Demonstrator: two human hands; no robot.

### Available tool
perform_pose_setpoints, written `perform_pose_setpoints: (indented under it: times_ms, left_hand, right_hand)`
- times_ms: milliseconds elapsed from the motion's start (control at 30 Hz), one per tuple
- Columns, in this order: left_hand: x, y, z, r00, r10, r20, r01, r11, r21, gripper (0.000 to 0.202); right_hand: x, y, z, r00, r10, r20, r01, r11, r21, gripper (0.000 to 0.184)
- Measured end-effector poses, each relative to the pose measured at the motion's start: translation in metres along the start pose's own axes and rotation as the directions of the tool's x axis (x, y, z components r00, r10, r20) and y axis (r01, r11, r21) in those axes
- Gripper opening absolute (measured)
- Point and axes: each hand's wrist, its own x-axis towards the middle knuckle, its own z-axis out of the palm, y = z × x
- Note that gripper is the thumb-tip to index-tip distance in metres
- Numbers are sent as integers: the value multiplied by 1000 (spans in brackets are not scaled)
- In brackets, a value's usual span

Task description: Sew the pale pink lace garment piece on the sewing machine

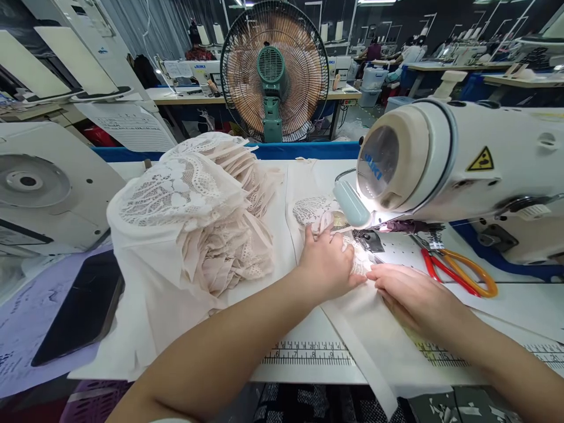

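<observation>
My left hand (328,264) lies flat on a cream lace piece (315,212) just before the presser foot (369,239) of the white sewing machine (462,158), fingers stretched toward the needle. My right hand (412,294) rests palm down beside it on a strip of cream fabric (365,346), fingertips pointing left at the lace under the foot. Both hands press the cloth on the machine bed. Neither closes round anything.
A tall stack of cut lace pieces (198,217) sits left of the hands. Red and orange scissors (458,271) lie right of the needle. A black phone (81,308) lies at far left. A fan (274,70) stands behind. Rulers (308,352) mark the table's front edge.
</observation>
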Motion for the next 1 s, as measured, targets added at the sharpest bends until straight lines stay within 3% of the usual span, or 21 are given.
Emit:
perform_pose_setpoints:
  times_ms: [200,467,667,1000]
  left_hand:
    - [-3,-3,-7,982,-8,187,10,1000,-7,97]
    - [5,-9,-3,978,-83,191,89,996,-20,94]
    - [4,-6,-5,951,-214,224,226,974,-31,99]
    - [4,-9,-7,959,-203,198,213,977,-27,100]
  right_hand:
    - [-3,0,-2,999,-42,7,43,999,-32,20]
    - [2,1,-1,998,-63,17,64,991,-116,22]
    - [3,-1,-1,996,-3,91,15,991,-133,26]
    - [5,0,0,995,45,88,-34,992,-124,29]
